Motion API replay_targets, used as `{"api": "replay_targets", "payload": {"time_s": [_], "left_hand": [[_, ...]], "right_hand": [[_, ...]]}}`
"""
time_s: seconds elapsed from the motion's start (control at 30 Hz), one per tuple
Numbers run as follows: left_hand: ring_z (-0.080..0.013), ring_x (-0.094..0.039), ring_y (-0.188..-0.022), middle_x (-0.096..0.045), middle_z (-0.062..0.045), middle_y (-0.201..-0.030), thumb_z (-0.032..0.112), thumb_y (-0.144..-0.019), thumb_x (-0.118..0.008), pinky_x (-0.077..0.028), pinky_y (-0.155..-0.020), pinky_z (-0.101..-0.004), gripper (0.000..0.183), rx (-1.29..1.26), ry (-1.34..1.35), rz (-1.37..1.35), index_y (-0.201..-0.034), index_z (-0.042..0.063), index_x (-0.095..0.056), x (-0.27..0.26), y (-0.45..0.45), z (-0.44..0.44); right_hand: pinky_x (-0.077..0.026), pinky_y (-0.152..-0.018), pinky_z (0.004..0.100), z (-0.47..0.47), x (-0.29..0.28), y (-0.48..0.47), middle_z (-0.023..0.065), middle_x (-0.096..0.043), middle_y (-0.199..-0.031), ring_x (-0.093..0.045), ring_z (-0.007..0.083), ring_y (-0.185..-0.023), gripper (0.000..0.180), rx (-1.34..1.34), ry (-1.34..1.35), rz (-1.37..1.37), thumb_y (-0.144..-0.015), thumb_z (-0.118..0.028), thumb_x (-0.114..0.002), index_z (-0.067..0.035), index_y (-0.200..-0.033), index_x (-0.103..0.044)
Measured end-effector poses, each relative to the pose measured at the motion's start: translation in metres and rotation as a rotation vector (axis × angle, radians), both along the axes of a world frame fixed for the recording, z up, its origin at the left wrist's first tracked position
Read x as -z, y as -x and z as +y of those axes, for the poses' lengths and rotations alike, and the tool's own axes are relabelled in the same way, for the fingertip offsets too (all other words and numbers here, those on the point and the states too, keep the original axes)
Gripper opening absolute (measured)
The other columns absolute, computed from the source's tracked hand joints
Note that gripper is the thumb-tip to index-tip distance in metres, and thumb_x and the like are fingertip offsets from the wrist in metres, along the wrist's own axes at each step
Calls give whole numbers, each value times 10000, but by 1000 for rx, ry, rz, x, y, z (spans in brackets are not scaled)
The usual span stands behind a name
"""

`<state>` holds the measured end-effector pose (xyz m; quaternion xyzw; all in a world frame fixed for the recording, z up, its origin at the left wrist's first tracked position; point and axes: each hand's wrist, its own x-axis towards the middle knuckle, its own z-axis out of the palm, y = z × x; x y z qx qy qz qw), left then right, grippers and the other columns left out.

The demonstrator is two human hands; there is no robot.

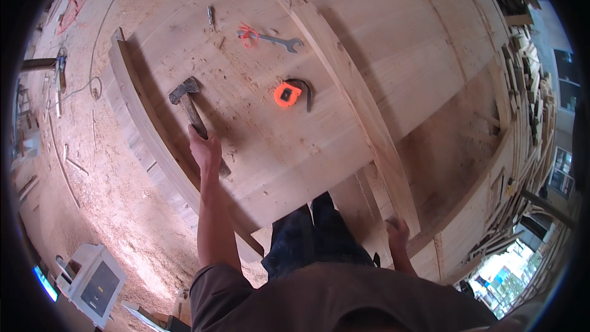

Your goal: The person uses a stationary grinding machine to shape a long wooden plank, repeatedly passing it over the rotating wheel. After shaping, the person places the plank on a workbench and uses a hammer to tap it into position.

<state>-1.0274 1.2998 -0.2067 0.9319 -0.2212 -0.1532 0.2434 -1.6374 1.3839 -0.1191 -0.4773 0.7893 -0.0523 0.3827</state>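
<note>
My left hand (pixel 205 150) grips the wooden handle of a hammer (pixel 186 92), its dark metal head pointing away from me over a broad wooden panel (pixel 258 147). My right hand (pixel 398 234) is beside the near end of a long curved wooden beam (pixel 355 87); its fingers look curled, but whether they hold anything is unclear. On the panel, right of the hammer, lies an orange tape measure (pixel 288 94) with a black strap. Farther off are an open-ended wrench (pixel 279 40) with red cord tied on it and a metal drill bit (pixel 210 17).
A second curved wooden rail (pixel 147 115) edges the panel on the left. Sawdust covers the floor (pixel 115 221), where a cable (pixel 94 48) trails. Stacked timber (pixel 530 97) lines the right side. A grey machine box (pixel 94 283) stands at lower left. Wood chips dot the panel.
</note>
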Motion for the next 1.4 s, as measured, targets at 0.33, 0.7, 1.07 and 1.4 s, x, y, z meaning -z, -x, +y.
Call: {"api": "replay_targets", "payload": {"time_s": [0.33, 0.7, 1.07, 1.4], "left_hand": [[-302, -692, -888, -697, -231, -1013, 144, -935, -637, -543, -815, -405, 438, 228, 412, 623, -1310, -54, -527, -90, 270, 65], [-337, -669, -950, -686, -214, -1071, 131, -958, -666, -537, -836, -406, 311, 932, 349, 529, -1224, -29, -652, -71, 378, 86], [-484, -413, -1237, -399, -350, -1419, 206, -940, -582, -298, -1082, -583, 709, 583, 247, -148, -1470, -153, -279, 9, 415, -135], [-423, -194, -1507, -250, -259, -1604, 373, -996, -483, -190, -1217, -524, 704, 499, -89, -445, -1511, -72, -305, 39, 455, -192]], "right_hand": [[-515, -879, 322, -75, -19, -225, 129, -692, -1083, -653, 183, -997, 361, -34, -142, -741, -969, -215, -643, 30, -1234, -634], [-515, -618, 382, 27, -40, 38, 47, -613, -819, -595, 186, -649, 116, 1187, 50, -849, -1013, -211, -572, -98, -992, -593], [-458, -542, 335, 125, -38, 149, 16, -545, -747, -524, 157, -585, 109, 1496, 64, -684, -991, -184, -582, -82, -960, -557], [-509, -666, 425, 91, -19, 122, 214, -642, -859, -638, 419, -751, 154, 321, 270, 33, -894, -77, -687, 13, -1005, -630]]}}
